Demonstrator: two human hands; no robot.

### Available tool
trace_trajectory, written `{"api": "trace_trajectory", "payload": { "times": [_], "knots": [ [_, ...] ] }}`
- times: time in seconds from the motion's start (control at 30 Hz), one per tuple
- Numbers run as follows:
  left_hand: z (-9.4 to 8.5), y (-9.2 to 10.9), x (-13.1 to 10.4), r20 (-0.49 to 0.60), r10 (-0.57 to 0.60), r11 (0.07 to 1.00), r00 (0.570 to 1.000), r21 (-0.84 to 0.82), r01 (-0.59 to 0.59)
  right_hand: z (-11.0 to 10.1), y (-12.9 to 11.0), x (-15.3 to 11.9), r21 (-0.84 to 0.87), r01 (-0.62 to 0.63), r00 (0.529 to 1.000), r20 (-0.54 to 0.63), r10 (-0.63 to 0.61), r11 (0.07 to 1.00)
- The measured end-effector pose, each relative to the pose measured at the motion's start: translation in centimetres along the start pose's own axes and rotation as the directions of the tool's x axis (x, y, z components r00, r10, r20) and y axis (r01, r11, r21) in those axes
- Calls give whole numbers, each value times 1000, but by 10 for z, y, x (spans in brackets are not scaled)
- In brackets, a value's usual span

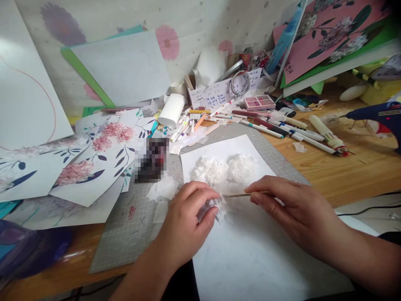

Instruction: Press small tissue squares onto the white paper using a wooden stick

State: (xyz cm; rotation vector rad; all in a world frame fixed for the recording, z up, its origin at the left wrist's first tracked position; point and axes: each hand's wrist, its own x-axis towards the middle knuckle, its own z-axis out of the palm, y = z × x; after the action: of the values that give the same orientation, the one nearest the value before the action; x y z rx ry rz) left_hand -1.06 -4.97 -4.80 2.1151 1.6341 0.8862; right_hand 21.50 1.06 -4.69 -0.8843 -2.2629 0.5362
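Observation:
My left hand (184,223) is closed, with thumb and fingertips around crumpled white tissue paper (222,210). Between the thumb and forefinger of my right hand (291,205) is a thin brownish stick (234,195), its far end touching the tissue near my left fingertips. Just beyond the stick, two fluffy white tissue flowers, one on the left (210,169) and one on the right (242,167), sit on a sheet of white paper (247,144). Part of the tissue is hidden by my left fingers.
A grey cutting mat (115,242) lies under the paper, with loose tissue pieces (163,188) on it. Flower pictures (84,171) overlap at left. Several markers (266,129) and a pink palette (259,101) lie behind. A blue glue gun (379,115) is at far right.

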Motion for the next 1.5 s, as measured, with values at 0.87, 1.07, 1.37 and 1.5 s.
{"api": "trace_trajectory", "payload": {
  "times": [0.87, 1.07, 1.37, 1.5],
  "knots": [
    [0, -1, -1, 22, -25, 999, 999, -27, 26, -6, -11, 36, -33, 111, 988, 112, -107, 993],
    [1, -2, 2, 21, -30, 999, 999, -22, 30, 0, -15, 42, 12, 30, 987, 160, -32, 999],
    [-3, -9, -3, -251, 29, 996, 967, -78, -50, -35, 18, 32, 138, -92, 995, -33, 98, 986],
    [-4, -4, -4, -276, 84, 995, 957, -33, -97, -34, 11, 17, 163, -65, 998, 28, 62, 984]
  ]
}}
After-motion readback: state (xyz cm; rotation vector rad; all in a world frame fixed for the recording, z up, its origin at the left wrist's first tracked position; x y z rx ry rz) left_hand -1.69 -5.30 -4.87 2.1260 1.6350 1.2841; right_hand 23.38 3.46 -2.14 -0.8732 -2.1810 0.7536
